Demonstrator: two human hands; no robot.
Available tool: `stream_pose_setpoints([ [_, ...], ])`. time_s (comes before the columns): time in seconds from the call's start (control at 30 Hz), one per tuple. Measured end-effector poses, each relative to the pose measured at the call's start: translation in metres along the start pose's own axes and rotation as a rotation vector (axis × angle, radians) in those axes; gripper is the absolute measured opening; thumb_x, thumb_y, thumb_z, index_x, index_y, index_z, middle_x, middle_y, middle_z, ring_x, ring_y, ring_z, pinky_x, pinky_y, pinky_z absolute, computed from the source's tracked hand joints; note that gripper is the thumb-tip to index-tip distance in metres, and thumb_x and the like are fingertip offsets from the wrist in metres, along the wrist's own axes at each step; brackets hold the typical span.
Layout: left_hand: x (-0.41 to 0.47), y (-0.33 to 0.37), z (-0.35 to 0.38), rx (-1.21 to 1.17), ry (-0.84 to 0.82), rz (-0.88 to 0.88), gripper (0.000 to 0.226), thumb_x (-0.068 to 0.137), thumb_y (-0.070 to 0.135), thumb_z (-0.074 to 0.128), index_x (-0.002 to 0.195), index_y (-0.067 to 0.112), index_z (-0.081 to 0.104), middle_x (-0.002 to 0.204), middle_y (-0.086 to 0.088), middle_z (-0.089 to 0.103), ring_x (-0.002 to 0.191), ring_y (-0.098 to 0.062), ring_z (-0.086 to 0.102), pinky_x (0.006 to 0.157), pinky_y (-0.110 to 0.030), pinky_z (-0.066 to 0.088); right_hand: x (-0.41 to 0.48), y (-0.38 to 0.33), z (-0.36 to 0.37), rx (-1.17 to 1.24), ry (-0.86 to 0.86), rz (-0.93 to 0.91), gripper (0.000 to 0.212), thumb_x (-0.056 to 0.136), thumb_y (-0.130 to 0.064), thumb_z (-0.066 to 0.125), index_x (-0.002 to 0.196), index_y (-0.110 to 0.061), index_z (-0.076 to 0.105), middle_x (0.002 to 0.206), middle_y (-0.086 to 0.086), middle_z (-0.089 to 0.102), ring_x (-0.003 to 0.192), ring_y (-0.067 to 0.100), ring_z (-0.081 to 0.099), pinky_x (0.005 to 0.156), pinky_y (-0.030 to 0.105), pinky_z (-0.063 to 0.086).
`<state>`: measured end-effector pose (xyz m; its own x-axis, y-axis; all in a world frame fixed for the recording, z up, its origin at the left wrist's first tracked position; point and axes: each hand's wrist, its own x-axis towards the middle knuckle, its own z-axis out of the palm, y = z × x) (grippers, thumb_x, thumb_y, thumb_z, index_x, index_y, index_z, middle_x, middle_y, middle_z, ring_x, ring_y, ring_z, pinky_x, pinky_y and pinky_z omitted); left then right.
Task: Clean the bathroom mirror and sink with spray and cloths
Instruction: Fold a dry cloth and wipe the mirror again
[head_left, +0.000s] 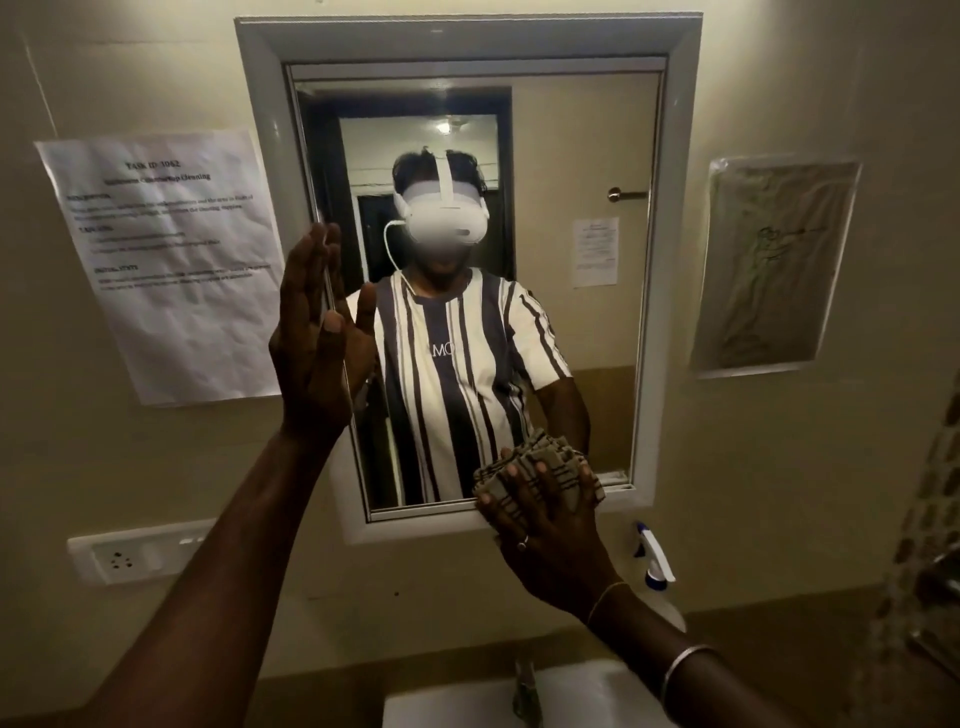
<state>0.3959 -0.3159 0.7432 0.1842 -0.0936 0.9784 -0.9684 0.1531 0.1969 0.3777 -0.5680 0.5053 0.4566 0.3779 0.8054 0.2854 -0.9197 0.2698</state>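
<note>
Sink (597, 691) cut off below right grip (545, 530); spray bottle (652, 556) half hidden beside it. Fingers spread flat, pressing cloth (550, 457) on mirror (571, 156); left grip (322, 338) raised, fingers apart.

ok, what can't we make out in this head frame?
Head view:
- spray bottle: body hidden behind the right forearm.
- sink: basin cut off by the bottom edge.
- wall notice: print too blurred to read.
- cloth: partly covered by the right hand.
- left hand: contact with the mirror unclear.
</note>
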Motion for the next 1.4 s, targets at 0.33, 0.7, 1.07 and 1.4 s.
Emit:
stream_pose_setpoints([
  [0.33, -0.004, 0.001, -0.008, -0.107, 0.028, -0.093, 0.07, 0.105, 0.013, 0.039, 0.153, -0.019, -0.002, 0.163, -0.04, 0.0, 0.155, -0.052, 0.003, 0.123, -0.053, 0.027, 0.018, -0.081, 0.016, 0.148, -0.008, 0.13, 0.062, 0.099, -0.043, 0.057, 0.157, -0.029, 0.038, 0.168, 0.013, 0.02, 0.156, 0.041, 0.013, 0.114, 0.079, 0.006],
  [0.7, 0.0, 0.001, -0.016, 0.04, 0.11, -0.142, 0.071, 0.107, 0.026, 0.044, 0.156, -0.015, 0.012, 0.167, -0.027, 0.018, 0.157, -0.042, 0.015, 0.117, -0.075, 0.023, 0.071, -0.172, 0.031, 0.125, -0.093, -0.1, 0.093, 0.086, -0.028, 0.071, 0.163, -0.029, 0.019, 0.172, 0.005, 0.012, 0.158, 0.039, 0.003, 0.116, 0.074, -0.004],
  [1.07, -0.011, 0.012, -0.036, 0.11, 0.085, -0.293, 0.07, 0.097, 0.04, 0.062, 0.15, 0.001, 0.04, 0.16, -0.022, 0.04, 0.148, -0.042, 0.038, 0.121, -0.063, 0.029, 0.136, -0.168, 0.023, 0.046, 0.04, -0.186, 0.059, 0.089, -0.031, 0.058, 0.147, -0.022, 0.053, 0.163, 0.002, 0.038, 0.159, 0.033, 0.003, 0.118, 0.07, 0.008],
  [1.4, 0.038, 0.029, -0.047, 0.094, 0.24, -0.155, 0.063, 0.108, 0.044, 0.041, 0.155, 0.003, 0.034, 0.162, -0.014, 0.039, 0.153, -0.03, 0.033, 0.126, -0.057, 0.023, 0.259, -0.131, -0.05, 0.066, 0.253, -0.102, 0.073, 0.098, -0.037, 0.052, 0.161, -0.018, 0.021, 0.17, 0.013, 0.012, 0.157, 0.041, 0.003, 0.12, 0.07, 0.013],
])
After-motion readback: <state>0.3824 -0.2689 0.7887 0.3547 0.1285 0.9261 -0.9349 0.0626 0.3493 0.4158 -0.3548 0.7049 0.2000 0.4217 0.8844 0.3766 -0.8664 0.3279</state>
